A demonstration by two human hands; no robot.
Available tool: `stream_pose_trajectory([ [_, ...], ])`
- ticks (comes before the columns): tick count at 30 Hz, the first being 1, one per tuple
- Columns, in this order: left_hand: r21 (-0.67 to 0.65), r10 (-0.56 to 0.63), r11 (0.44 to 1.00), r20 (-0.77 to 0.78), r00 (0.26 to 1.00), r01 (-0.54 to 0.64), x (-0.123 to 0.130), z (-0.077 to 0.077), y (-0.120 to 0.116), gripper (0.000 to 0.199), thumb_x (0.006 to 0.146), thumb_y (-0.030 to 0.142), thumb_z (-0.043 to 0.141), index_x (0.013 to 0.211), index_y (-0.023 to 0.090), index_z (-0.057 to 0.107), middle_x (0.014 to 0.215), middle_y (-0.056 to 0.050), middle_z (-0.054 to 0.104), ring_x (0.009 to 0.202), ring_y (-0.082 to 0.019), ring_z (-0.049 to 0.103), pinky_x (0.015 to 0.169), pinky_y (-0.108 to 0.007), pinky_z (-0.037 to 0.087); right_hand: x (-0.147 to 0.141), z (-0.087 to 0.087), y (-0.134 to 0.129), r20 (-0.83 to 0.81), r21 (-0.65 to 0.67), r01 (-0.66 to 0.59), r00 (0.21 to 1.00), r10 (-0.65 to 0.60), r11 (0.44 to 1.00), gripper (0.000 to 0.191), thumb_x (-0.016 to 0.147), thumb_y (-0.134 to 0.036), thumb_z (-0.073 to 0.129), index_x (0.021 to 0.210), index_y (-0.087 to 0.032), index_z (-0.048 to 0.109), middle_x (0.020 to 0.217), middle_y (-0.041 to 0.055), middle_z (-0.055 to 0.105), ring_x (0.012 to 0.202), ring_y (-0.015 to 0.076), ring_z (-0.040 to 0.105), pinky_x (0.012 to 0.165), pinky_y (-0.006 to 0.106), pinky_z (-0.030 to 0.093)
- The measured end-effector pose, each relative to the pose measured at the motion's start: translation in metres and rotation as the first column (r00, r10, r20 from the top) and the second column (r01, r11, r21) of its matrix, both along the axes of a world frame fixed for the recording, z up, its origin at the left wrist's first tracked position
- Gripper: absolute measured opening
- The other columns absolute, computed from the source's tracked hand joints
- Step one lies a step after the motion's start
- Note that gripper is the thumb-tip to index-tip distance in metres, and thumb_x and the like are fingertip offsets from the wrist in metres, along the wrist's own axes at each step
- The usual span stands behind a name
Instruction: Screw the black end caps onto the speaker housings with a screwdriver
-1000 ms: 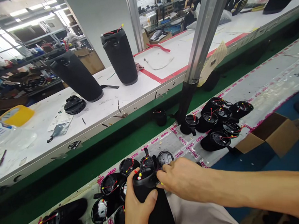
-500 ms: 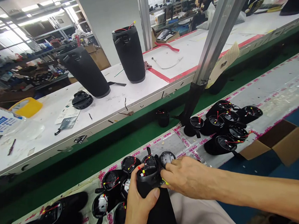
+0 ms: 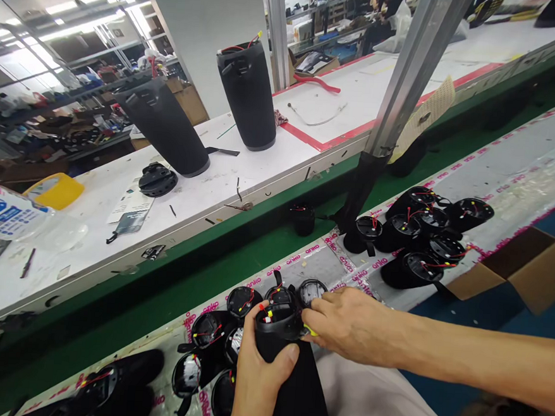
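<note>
Over the last second the bench and everything on it have slid rightward in the frame, the hands edging right and a little up with them, and the yellow object (image 3: 311,330) at the right fingers shows more plainly. At lower centre, the left hand (image 3: 261,381) is curled around the top of a black cylinder (image 3: 303,387), thumb on the near side. The cylinder stands tilted, its open end up, red wires and small connectors inside. The right hand (image 3: 343,320) is bunched nearly closed at the rim's right side, gripping that yellow object; mostly hidden, I can't tell what it is. More open-ended cylinders (image 3: 206,330) crowd just left of the hands, and others (image 3: 401,242) stand right of centre. A cardboard box (image 3: 543,283) sits at the right edge.
</note>
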State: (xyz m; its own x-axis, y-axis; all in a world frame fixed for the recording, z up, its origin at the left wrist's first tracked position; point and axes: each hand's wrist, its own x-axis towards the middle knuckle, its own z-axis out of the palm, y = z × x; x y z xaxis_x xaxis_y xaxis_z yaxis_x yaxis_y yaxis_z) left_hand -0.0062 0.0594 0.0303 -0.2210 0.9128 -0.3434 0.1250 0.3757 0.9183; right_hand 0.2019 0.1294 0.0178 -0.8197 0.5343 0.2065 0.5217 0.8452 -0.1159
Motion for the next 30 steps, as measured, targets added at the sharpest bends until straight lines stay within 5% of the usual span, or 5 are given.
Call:
stream_pose_trajectory([
  [30, -0.039, 0.055, 0.997, -0.182, 0.982, -0.063, 0.014, 0.012, -0.001, 0.066, 0.065, 0.033, 0.077, 0.129, 0.021, 0.061, 0.123, -0.011, 0.076, 0.119, -0.036, 0.067, 0.107, -0.051, 0.047, 0.000, 0.005, -0.008, 0.100, 0.008, -0.026, 0.995, 0.025, 1.000, 0.020, 0.108, -0.038, 0.054, 0.094, -0.023, 0.052, 0.068, -0.0001, 0.061, 0.052, 0.0180, 0.052, 0.050, 0.039, 0.008],
])
